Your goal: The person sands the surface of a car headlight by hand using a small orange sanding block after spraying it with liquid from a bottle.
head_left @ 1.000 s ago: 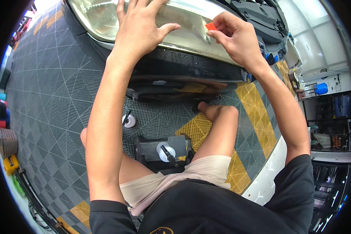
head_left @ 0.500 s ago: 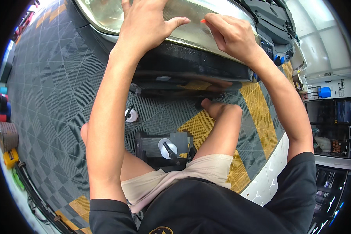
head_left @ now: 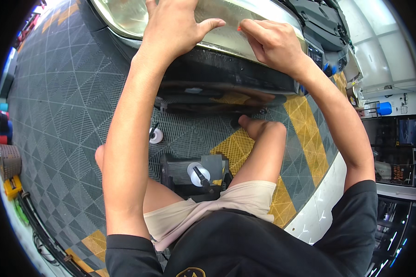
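A yellowed, hazy car headlight fills the top of the view, with droplets along its lower part. Against the lens lies my left hand, its thumb stretched out to the right; the upper fingertips run out of the picture. My right hand is closed in a pinch at the right half of the lens. From between its fingertips pokes the tip of a small orange-red piece; the rest of it is hidden by the fingers. A gap of lens separates the left thumb from the right fingertips.
Below the headlight is a black bumper. A white spray bottle with a black trigger stands on a dark box between my legs. Another white bottle is by my left forearm. Grey and yellow floor tiles surround me.
My right hand has shifted very slightly left and down along the lens, and the orange-red tip shows less. My left hand stays nearly in place.
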Demonstrator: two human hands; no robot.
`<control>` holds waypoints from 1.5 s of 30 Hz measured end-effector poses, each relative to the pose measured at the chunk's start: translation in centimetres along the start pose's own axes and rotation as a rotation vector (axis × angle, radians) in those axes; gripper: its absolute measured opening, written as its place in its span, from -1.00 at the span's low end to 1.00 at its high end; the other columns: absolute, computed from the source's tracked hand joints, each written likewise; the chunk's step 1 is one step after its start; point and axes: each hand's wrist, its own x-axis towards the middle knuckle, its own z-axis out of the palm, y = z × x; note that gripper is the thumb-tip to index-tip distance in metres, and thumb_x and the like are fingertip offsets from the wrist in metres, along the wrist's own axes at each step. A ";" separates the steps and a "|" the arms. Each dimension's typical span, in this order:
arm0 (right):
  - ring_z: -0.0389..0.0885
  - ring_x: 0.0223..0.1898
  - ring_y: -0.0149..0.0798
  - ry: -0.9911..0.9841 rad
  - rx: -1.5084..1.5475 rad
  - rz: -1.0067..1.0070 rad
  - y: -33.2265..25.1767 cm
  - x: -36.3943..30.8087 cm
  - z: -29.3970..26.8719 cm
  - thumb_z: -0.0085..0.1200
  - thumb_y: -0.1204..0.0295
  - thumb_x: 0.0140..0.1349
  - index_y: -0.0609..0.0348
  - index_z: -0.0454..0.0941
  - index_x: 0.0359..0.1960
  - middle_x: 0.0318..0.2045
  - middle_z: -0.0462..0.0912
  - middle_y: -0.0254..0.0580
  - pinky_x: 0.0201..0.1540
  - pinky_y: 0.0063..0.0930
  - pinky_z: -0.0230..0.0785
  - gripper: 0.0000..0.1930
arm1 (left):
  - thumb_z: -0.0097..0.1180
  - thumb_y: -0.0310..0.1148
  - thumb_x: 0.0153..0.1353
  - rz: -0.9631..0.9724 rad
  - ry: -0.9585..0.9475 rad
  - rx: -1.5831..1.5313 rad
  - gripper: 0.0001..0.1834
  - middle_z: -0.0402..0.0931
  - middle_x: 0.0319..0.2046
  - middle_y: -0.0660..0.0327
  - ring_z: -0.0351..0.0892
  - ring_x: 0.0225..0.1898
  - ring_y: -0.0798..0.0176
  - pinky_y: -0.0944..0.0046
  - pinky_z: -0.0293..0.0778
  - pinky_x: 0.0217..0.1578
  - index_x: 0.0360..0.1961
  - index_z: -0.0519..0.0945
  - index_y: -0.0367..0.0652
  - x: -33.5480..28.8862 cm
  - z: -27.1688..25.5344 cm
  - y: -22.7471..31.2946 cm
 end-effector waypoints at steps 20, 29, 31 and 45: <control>0.73 -0.37 0.04 -0.009 0.048 0.016 0.0 0.7 0.0 0.17 0.50 0.28 0.08 0.51 -0.06 -0.44 0.66 -0.15 -0.36 -0.13 0.56 -0.78 | 0.51 -0.06 0.13 -0.018 -0.007 -0.054 -0.21 0.44 0.34 -0.06 0.32 0.45 -0.19 -0.34 0.04 0.51 0.35 0.53 -0.09 -0.1 -0.4 0.0; 0.74 -0.40 -0.05 -0.092 -0.020 -0.044 0.2 -1.1 0.0 0.19 0.50 0.28 0.05 0.50 -0.10 -0.47 0.64 -0.23 -0.36 -0.15 0.57 -0.80 | 0.51 -0.06 0.14 -0.030 -0.032 -0.036 -0.20 0.43 0.35 -0.05 0.31 0.46 -0.18 -0.30 0.04 0.52 0.37 0.52 -0.09 0.1 -0.7 0.3; 0.74 -0.40 -0.05 -0.089 0.000 -0.060 0.1 -0.3 -0.3 0.19 0.50 0.28 0.05 0.51 -0.10 -0.47 0.64 -0.23 -0.36 -0.15 0.57 -0.80 | 0.51 -0.06 0.14 -0.032 -0.022 -0.003 -0.19 0.43 0.36 -0.06 0.30 0.47 -0.18 -0.29 0.04 0.53 0.38 0.52 -0.09 0.1 -0.6 0.1; 0.75 -0.36 0.01 -0.223 -0.042 -0.043 -0.3 -1.0 -0.4 0.17 0.50 0.27 0.08 0.50 -0.06 -0.43 0.67 -0.14 -0.33 -0.11 0.59 -0.77 | 0.48 -0.07 0.17 -0.070 -0.101 0.005 -0.17 0.38 0.43 -0.03 0.23 0.52 -0.15 -0.31 0.02 0.55 0.44 0.46 -0.02 0.0 -1.3 0.2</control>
